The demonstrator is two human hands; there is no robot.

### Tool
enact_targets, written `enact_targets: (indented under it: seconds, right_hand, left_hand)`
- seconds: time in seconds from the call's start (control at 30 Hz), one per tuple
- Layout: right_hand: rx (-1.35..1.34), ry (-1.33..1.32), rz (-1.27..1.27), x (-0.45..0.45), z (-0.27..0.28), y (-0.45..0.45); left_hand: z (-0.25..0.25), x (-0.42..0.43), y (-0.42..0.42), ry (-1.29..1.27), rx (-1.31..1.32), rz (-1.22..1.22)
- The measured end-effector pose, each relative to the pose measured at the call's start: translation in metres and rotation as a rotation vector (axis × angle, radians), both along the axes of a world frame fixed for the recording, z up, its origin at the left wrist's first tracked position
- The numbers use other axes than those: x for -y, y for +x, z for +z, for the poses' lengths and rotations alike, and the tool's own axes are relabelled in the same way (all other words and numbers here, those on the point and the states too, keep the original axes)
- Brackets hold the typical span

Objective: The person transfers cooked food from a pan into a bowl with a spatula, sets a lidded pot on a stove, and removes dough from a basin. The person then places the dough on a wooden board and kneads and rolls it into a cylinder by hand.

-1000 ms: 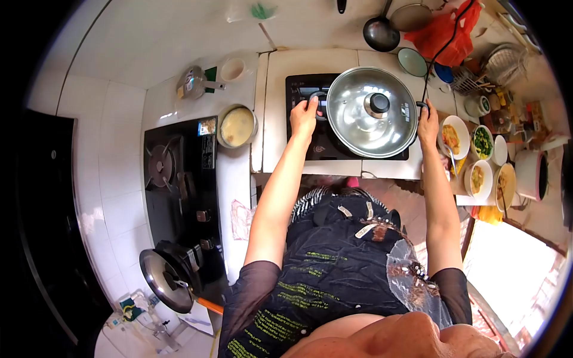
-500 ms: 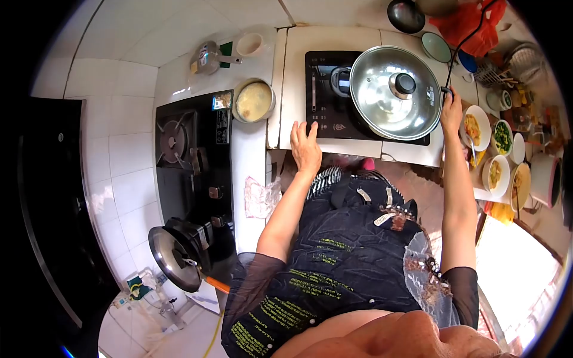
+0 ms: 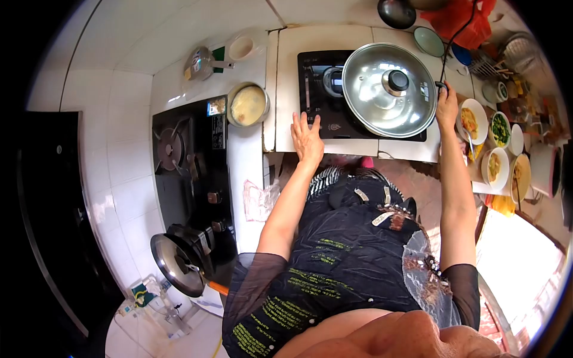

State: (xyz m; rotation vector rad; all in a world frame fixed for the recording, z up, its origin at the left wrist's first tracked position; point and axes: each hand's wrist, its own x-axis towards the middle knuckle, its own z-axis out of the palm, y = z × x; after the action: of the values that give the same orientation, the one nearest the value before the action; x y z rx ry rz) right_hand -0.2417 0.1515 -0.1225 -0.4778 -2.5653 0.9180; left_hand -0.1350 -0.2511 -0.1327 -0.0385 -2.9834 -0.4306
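Lidded pot (image 3: 382,89) is sitting on the cooktop (image 3: 341,114) before me; bowls (image 3: 504,171) are standing to my right; gas stove (image 3: 179,212) is lying to my left.

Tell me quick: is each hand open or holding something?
Left hand: open, at the black cooktop.
Right hand: closed on a handle of the lidded pot.

Cooktop (image 3: 349,125): black, marked in white
Lid knob (image 3: 398,80): black
Shirt (image 3: 334,250): black, printed in yellow-green
Far right bag (image 3: 455,24): red
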Motion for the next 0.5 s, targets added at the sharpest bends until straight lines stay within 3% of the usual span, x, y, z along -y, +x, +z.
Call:
enact_targets:
  seconds: [0.1, 0.3, 0.43, 0.5]
  right_hand:
    - [-0.07, 0.045, 0.011, -0.005, -0.009, 0.0]
    - [-0.083, -0.016, -0.061, -0.001, -0.001, 0.003]
    - [-0.045, -0.076, -0.122, 0.01, 0.015, 0.008]
    - [-0.003, -0.123, -0.142, 0.012, 0.019, 0.007]
  left_hand:
    - [-0.002, -0.007, -0.005, 0.087, -0.034, -0.007]
    - [0.064, -0.052, -0.058, 0.338, -0.348, -0.047]
    - [0.052, -0.07, -0.104, 0.367, -0.26, -0.071]
    - [0.044, -0.072, -0.114, 0.488, -0.089, -0.112]
